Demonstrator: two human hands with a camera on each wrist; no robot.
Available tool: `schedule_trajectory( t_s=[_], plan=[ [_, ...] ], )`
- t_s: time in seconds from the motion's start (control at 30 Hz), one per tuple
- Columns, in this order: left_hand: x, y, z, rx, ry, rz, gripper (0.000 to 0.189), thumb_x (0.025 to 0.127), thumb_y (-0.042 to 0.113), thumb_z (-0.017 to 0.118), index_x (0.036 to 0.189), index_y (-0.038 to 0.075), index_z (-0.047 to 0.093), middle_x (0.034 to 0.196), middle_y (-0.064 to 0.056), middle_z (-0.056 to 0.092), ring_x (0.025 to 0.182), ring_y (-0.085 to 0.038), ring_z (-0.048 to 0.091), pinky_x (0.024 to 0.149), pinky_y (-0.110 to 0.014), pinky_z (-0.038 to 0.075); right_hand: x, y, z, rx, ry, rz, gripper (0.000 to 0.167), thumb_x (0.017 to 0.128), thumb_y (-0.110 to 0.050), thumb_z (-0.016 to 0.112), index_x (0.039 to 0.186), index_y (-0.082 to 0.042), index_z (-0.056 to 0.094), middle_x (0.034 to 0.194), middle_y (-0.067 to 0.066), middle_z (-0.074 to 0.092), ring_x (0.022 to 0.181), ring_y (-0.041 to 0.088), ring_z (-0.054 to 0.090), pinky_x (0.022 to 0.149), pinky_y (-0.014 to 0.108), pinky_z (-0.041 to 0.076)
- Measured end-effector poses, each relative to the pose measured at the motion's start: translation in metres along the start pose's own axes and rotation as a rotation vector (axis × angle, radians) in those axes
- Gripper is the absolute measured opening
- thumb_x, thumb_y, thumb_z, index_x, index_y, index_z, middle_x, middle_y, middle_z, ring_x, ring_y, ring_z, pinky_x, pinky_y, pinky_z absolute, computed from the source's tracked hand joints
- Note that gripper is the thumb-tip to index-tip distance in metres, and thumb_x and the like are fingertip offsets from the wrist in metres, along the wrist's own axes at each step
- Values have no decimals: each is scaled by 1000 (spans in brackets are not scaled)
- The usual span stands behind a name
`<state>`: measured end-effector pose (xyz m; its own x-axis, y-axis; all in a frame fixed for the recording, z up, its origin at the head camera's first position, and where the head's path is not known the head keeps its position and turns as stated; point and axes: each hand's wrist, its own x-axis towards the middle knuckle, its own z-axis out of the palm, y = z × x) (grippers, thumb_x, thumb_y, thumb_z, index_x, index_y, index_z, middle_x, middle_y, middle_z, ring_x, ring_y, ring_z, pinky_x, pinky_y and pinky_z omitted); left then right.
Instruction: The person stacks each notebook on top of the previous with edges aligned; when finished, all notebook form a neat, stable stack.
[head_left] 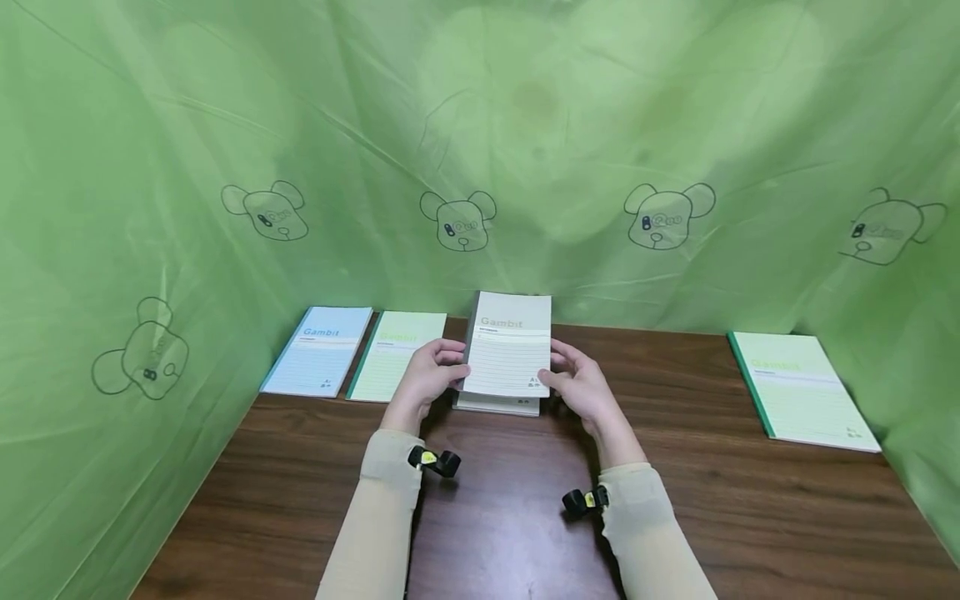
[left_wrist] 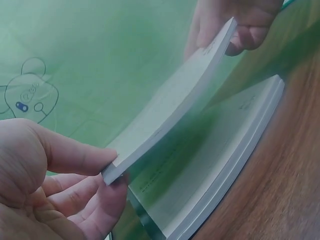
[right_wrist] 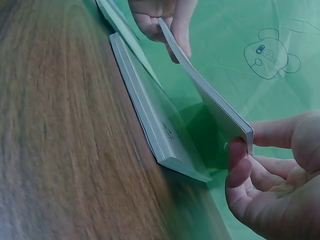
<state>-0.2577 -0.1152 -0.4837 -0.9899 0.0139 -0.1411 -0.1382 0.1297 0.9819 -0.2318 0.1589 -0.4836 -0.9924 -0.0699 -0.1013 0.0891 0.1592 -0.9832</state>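
Note:
A grey-covered notebook with a dark spine is raised above the table, pinched by both hands. My left hand grips its left edge, thumb on top and fingers below, as the left wrist view shows. On the opposite edge, my right hand pinches the near right corner between thumb and fingers. Directly beneath lies a second grey notebook on the table, apart from the raised one; both wrist views show the gap. Most of the lower notebook's cover is hidden in the head view.
Left of the hands lie a light green notebook and a blue notebook. Another green notebook lies at the far right. The brown wooden table meets a green curtain at the back and sides.

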Motion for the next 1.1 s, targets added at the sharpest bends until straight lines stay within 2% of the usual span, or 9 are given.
schedule_trajectory(
  t_s=[0.27, 0.47, 0.57, 0.83, 0.93, 1.1],
  plan=[
    [2, -3, -6, 17, 3, -15, 41, 94, -7, 79, 133, -2, 68, 118, -20, 75, 86, -20, 68, 70, -29, 59, 1, 3, 6, -30, -12, 9, 71, 101, -7, 75, 166, -9, 46, 152, 19, 62, 93, 16, 67, 76, 32, 52],
    [1, -3, -8, 48, 14, -58, 41, 94, -8, 79, 133, -1, 67, 121, -20, 75, 87, -20, 69, 71, -29, 60, 2, 9, 12, -31, -55, -9, 82, 98, -8, 80, 170, -12, 40, 158, 17, 56, 95, 19, 69, 65, 30, 48],
    [1, -3, -8, 75, 22, -84, 40, 94, -8, 79, 132, -2, 67, 120, -19, 75, 86, -21, 69, 71, -30, 61, 2, 11, 15, -36, -74, -19, 86, 97, -8, 82, 171, -11, 37, 160, 18, 54, 96, 19, 69, 63, 30, 49],
    [1, -7, -8, 108, 19, -118, 38, 94, -7, 78, 130, -3, 68, 119, -20, 75, 84, -20, 69, 72, -29, 61, 0, 11, 18, -71, -79, 8, 83, 99, -10, 80, 169, -2, 37, 156, 22, 56, 96, 18, 70, 79, 33, 55],
    [1, -9, -8, 95, 20, -126, 38, 94, -8, 78, 131, -4, 68, 121, -22, 75, 84, -19, 70, 71, -28, 60, 1, 13, 19, -74, -83, 14, 77, 99, -8, 78, 166, 1, 41, 149, 23, 60, 93, 16, 69, 84, 30, 55],
    [2, -11, -7, 68, 26, -139, 38, 93, -8, 78, 130, -6, 69, 121, -24, 76, 81, -17, 71, 68, -28, 61, 1, 17, 20, -95, -72, 27, 71, 98, -6, 79, 161, 3, 49, 133, 24, 62, 93, 15, 61, 83, 25, 51]
  ],
)
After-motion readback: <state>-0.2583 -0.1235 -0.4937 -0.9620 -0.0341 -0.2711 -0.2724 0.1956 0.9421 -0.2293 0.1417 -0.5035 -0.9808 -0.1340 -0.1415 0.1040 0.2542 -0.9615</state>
